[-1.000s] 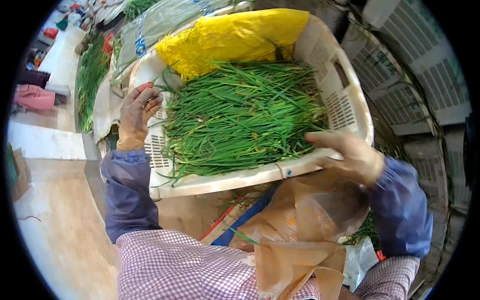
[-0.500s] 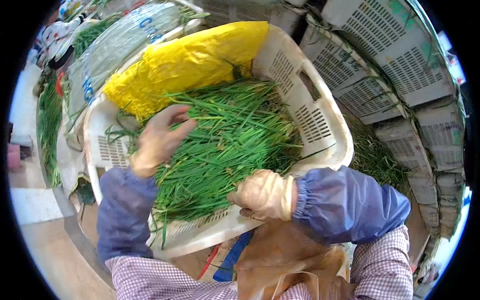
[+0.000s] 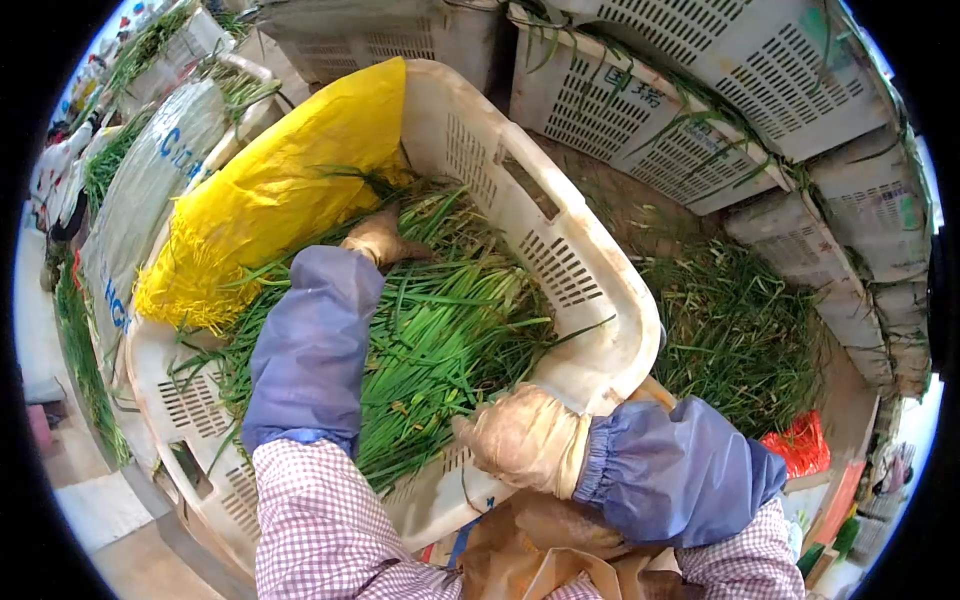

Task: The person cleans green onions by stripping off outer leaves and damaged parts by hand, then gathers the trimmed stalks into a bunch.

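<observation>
A white plastic crate [image 3: 600, 290] with slotted walls holds a heap of long, thin green leaves [image 3: 430, 345] that look like chives. My left hand [image 3: 382, 240] reaches into the far part of the heap, thumb and fingers apart among the leaves, with nothing visibly gripped. A yellow woven sack [image 3: 290, 170] drapes over the crate's far left wall, close to that hand. My right hand [image 3: 525, 440], in a pale glove, is curled closed at the near rim of the crate. Whatever it holds, if anything, is hidden beneath the fingers.
White slotted crates [image 3: 640, 110] are stacked along the back and right. Loose greens [image 3: 735, 330] lie on the floor right of my crate, near a red plastic piece [image 3: 800, 445]. At the left stands a pale sack [image 3: 150, 175] with blue lettering.
My left hand has moved farther into the crate, toward the yellow sack. My right hand stays closed near the rim. The view has shifted to the right, showing more floor greens.
</observation>
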Demonstrator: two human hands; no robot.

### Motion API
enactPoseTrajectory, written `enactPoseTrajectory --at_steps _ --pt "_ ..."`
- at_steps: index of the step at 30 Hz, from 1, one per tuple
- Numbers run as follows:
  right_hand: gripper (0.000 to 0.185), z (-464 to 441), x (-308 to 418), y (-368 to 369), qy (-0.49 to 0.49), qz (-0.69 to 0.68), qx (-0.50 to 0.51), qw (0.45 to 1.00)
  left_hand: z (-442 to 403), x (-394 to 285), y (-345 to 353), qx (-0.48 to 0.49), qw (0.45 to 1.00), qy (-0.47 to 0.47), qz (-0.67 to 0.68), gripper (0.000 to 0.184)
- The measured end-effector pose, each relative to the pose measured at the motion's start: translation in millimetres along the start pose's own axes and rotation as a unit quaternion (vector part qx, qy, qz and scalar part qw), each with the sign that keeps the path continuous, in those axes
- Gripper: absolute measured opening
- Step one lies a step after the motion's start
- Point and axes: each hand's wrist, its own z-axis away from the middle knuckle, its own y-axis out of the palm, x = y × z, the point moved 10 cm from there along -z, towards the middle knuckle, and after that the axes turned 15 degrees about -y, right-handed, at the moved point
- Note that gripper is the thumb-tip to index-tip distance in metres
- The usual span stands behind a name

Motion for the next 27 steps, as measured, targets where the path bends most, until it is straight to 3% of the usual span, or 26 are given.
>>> enactPoseTrajectory --at_steps 2,5,11,14,17,19,22,24,26,27 --pt "0.020 9.0 -13.7 4.7 0.041 0.013 0.014 0.999 7.1 -4.7 1.6 0.011 1.000 0.003 -0.006 0.106" --pt "0.022 11.6 -17.7 -0.1 0.023 0.001 -0.018 1.000 24.4 -23.6 -11.4 0.003 0.999 -0.007 -0.038 0.103" --pt "0.022 9.8 -15.4 9.2 0.011 -0.030 0.017 0.999 25.5 -43.3 -8.2 -0.007 0.978 -0.039 -0.205 0.091" --pt "0.021 10.7 -23.9 9.7 0.029 -0.055 0.055 0.997 6.0 -36.9 8.3 0.022 0.993 0.004 -0.119 0.087" --pt "0.027 12.9 -38.8 -6.4 0.060 -0.094 0.059 0.992 23.9 -30.3 -26.5 -0.028 0.995 0.002 0.098 0.078" --pt "0.035 15.6 -55.5 -16.1 0.114 -0.110 0.073 0.985 57.2 -32.2 -61.7 -0.052 0.989 -0.017 0.135 0.076" --pt "0.031 20.0 -101.2 -44.0 0.129 -0.225 -0.171 0.951 64.5 21.4 -86.0 -0.122 0.965 -0.066 0.224 0.071" --pt "0.035 22.5 -147.2 -48.2 0.200 -0.415 -0.321 0.827 84.5 36.8 -99.4 -0.088 0.911 -0.015 0.402 0.071" --pt "0.051 17.3 -175.4 -61.6 0.216 -0.470 -0.394 0.760 99.5 48.0 -107.7 -0.081 0.897 0.006 0.434 0.072" --pt "0.051 6.2 -180.9 -62.7 0.212 -0.470 -0.392 0.762 104.6 49.6 -110.0 -0.070 0.882 0.029 0.466 0.073"
